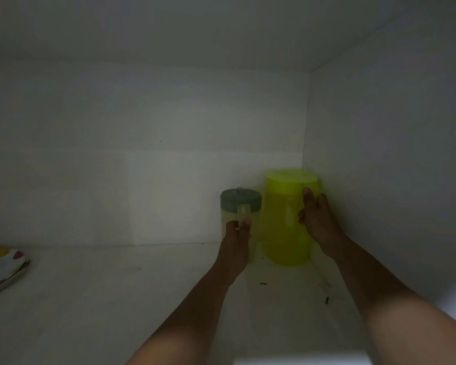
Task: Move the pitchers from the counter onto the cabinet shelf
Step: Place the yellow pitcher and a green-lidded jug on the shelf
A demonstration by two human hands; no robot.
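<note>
Two pitchers stand upright on the white cabinet shelf (116,299), near its back right corner. The smaller clear pitcher with a grey lid (240,201) is on the left; my left hand (237,241) is wrapped around its clear handle. Touching or nearly touching it on the right is a taller yellow-green pitcher (284,219) with a matching lid. My right hand (317,219) grips its right side, thumb up near the lid. Both forearms reach in from the bottom of the view.
The cabinet's back wall (169,154) and right wall (379,154) close in behind the pitchers. A flat plate with coloured dots (3,267) lies at the shelf's far left edge. Small dark specks (327,300) sit on the shelf by my right forearm.
</note>
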